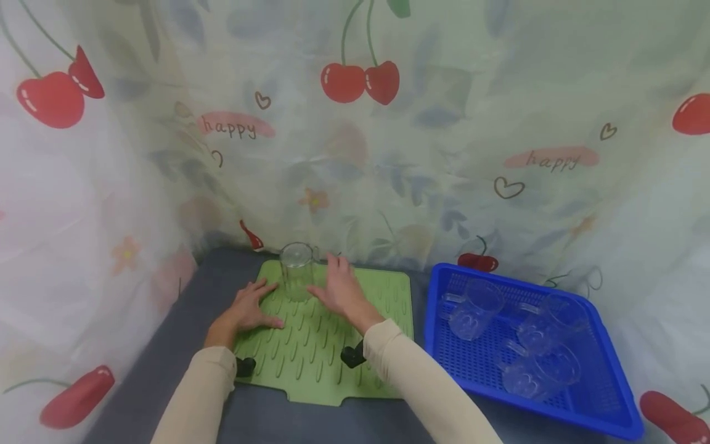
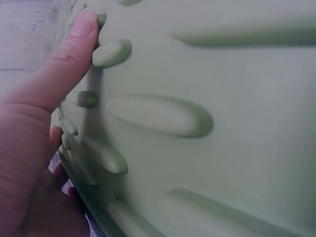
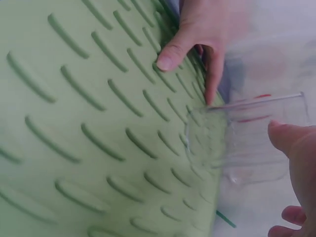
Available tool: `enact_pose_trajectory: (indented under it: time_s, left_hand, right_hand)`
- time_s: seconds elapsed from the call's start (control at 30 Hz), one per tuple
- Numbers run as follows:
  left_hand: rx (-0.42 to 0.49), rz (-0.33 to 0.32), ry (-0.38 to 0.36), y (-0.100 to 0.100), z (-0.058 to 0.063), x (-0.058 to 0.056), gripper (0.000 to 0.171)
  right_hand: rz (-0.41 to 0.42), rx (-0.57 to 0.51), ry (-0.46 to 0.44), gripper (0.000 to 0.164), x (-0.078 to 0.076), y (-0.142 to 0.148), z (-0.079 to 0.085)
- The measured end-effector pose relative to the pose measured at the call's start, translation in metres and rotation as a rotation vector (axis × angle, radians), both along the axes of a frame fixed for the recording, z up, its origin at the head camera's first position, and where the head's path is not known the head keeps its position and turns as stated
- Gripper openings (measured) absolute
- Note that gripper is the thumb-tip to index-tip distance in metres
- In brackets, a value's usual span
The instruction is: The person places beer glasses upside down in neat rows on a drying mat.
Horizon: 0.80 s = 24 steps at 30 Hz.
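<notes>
Resting on mat [image 1: 388, 296], left fingers [image 1: 267, 289] splayed, right fingers [image 1: 334, 266] parted beside mug [image 1: 297, 271]

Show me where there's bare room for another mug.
Free: back right of the green draining mat, between the right hand and the blue basket; the mat's front middle, between the sleeves. Crowded: the mat's back left, where a glass mug stands between left hand and right; also the basket, holding three glass mugs.

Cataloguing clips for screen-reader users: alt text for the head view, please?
A person's hands flank a clear mug standing on a green mat; to the right, a blue basket holds three more clear mugs.
</notes>
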<state>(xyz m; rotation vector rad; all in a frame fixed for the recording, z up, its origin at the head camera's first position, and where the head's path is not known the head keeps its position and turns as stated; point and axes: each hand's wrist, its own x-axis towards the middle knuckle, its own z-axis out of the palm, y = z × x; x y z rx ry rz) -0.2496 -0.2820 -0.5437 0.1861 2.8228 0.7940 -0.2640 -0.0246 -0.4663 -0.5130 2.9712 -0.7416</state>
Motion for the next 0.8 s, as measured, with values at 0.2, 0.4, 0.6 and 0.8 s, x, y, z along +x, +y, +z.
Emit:
enact_pose_trajectory:
  time_s: [0.2, 0.4, 0.6, 0.8]
  left_hand:
    - [0.014, 0.001, 0.007, 0.002, 0.000, -0.001, 0.112]
    - [0.022, 0.001, -0.001, 0.001, -0.001, 0.001, 0.111]
    - [0.024, -0.002, 0.009, 0.000, -0.002, 0.002, 0.111]
    - [0.018, -0.008, 0.022, 0.000, -0.004, 0.002, 0.110]
  right_hand:
    - [0.002, 0.089, 0.096, 0.092, 0.001, 0.018, 0.010]
    - [0.006, 0.150, 0.130, 0.093, 0.006, 0.033, 0.018]
    - [0.006, 0.254, 0.142, 0.096, 0.011, 0.048, 0.025]
    - [0.017, 0.278, 0.179, 0.099, 0.017, 0.065, 0.033]
